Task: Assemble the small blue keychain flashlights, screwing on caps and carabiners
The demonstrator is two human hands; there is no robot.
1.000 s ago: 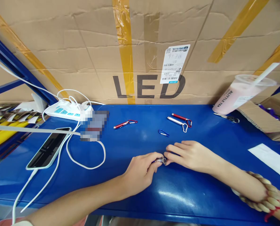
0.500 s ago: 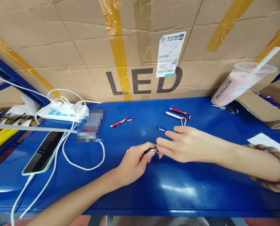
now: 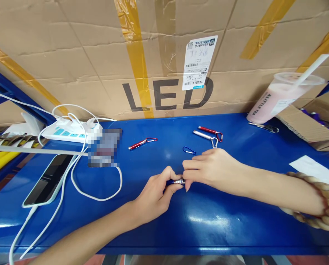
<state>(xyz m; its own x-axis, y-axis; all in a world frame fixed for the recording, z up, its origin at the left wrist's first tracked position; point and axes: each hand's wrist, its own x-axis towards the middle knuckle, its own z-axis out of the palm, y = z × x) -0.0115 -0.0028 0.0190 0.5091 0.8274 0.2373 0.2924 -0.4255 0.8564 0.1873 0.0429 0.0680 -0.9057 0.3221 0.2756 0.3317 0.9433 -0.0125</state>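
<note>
My left hand is closed round a small blue penlight, whose silver end sticks out between thumb and forefinger. At that end the fingers of my right hand are pinched together; the fingertips hide what they grip there. Just beyond my right hand lies a blue carabiner, apart from any light. Behind it rest a silver penlight and a red penlight, each with a carabiner at its end. Another red penlight with a red carabiner lies further left.
A large cardboard box stands along the table's back edge. At left are a white power strip, loose cables and a phone. On the right stand a pink drink cup, a key and an open carton.
The view has shifted slightly. My thumb and forefinger have parted a little, so more of the blue penlight's silver end shows. My right hand stays at that end.
</note>
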